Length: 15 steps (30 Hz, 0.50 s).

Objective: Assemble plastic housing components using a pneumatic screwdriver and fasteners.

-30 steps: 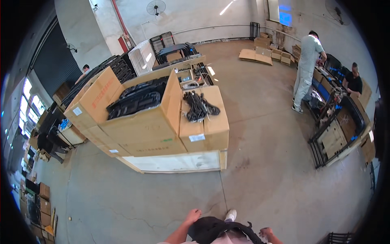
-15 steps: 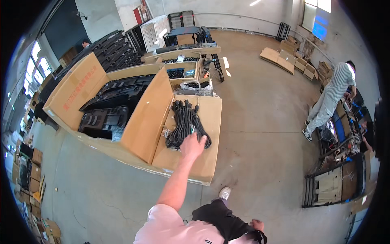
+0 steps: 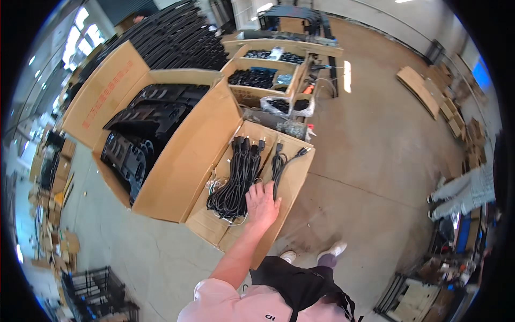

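Note:
My left hand lies palm down with its fingers apart, between two groups of black power cords. Its fingertips reach the right side of the big pile of cords, which is folded into bundles with plugs at the far end. Close to the thumb lies a separate cord bundle, its plug end spread to the right. Beneath them is a cardboard flap. Thin white wires show at the pile's left edge. My right hand is out of view.
An open carton of black molded panels stands left of the cords. Beyond sit boxes of small black parts and plastic bags. Black frames are stacked behind. A person stands at a right-hand bench.
One cord bundle now lies apart, to the right of the pile. My left hand has spread its fingers. My right hand has left the view, and the cords appear nearer.

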Each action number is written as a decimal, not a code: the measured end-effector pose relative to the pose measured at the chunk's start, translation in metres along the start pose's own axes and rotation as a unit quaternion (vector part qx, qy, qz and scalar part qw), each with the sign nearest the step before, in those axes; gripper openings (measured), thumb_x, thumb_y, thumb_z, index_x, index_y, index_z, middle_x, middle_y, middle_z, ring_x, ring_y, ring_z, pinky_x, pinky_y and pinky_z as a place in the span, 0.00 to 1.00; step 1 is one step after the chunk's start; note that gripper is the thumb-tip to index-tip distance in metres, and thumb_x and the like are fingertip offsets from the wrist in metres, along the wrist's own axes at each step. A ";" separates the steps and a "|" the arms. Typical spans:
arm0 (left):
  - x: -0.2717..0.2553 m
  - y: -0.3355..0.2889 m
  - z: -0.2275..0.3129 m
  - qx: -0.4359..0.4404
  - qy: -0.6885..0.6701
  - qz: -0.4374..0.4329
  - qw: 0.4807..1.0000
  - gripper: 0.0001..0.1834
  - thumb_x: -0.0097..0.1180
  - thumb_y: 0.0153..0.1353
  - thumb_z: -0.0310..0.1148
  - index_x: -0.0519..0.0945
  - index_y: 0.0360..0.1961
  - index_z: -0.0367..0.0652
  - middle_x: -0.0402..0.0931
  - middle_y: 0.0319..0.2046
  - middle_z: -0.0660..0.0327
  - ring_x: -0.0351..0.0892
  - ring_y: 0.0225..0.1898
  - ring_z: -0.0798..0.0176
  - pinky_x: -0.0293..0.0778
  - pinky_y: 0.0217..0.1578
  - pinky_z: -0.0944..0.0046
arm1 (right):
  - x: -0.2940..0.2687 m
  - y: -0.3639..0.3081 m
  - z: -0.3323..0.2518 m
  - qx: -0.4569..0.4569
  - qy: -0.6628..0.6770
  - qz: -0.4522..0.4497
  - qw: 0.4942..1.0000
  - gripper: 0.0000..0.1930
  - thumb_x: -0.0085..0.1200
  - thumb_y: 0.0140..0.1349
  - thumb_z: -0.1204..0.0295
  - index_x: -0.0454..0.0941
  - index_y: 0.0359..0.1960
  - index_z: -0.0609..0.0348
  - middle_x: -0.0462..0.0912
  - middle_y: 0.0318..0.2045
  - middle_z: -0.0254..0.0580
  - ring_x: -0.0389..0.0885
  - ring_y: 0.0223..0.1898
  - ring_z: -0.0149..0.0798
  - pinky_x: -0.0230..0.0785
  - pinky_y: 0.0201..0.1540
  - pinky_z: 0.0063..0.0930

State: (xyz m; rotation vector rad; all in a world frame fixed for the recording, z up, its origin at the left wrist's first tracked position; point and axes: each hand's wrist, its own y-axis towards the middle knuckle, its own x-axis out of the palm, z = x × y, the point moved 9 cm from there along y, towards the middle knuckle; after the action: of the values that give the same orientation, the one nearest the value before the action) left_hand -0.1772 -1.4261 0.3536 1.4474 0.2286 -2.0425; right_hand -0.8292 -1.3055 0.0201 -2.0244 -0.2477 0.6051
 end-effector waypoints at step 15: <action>0.004 0.049 -0.015 -0.139 0.106 0.087 0.981 0.23 0.69 0.52 0.33 0.80 0.51 0.48 0.75 0.59 0.57 0.66 0.68 0.41 0.56 0.70 0.32 | -0.131 0.255 -0.402 -0.140 -0.082 -0.114 0.980 0.16 0.55 0.67 0.71 0.81 0.52 0.67 0.87 0.31 0.44 0.83 0.24 0.35 0.73 0.23 0.27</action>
State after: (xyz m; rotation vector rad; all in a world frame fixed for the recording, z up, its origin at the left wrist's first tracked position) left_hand -0.1382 -1.4599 0.3546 1.4509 0.4424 -1.6447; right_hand -0.7536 -1.7930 0.0051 -2.1738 -0.6864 0.6190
